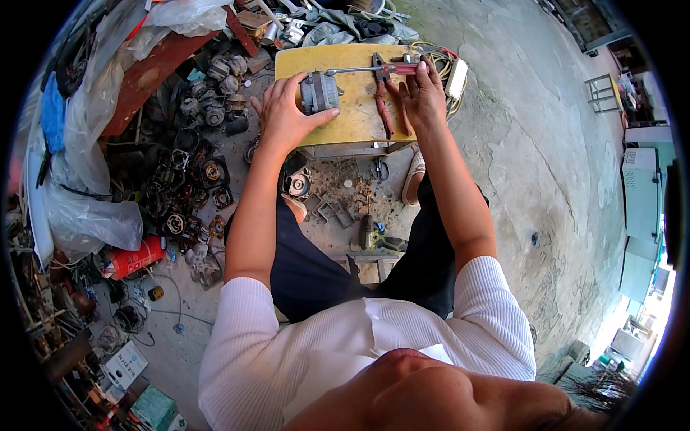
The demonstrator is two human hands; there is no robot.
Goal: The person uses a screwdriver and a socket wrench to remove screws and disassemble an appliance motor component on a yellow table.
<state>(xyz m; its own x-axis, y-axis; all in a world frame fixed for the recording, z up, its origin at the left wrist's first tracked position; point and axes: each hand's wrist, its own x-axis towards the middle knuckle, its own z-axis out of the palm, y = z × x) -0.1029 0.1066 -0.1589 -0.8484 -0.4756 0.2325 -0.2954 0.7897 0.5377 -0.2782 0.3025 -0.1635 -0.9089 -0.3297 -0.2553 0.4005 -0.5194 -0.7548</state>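
A small grey electric motor (320, 94) sits near the left edge of a low yellow table (353, 123). My left hand (282, 115) grips it from the left, thumb along the near side and fingers over the far side. In my right hand (424, 98) is a screwdriver (351, 70) with a red handle, held level. Its tip points left and meets, or nearly meets, the upper right of the motor; exact contact is too small to tell. Pliers (382, 109) with worn red grips lie beneath the screwdriver, close to my right hand.
A white power strip (456, 79) and coiled cable hang by the table's right end. Below, a cordless drill (369, 234) stands on the floor between my legs, among metal scraps. Motor parts (214, 172) pile up at left, near a red container (140, 257).
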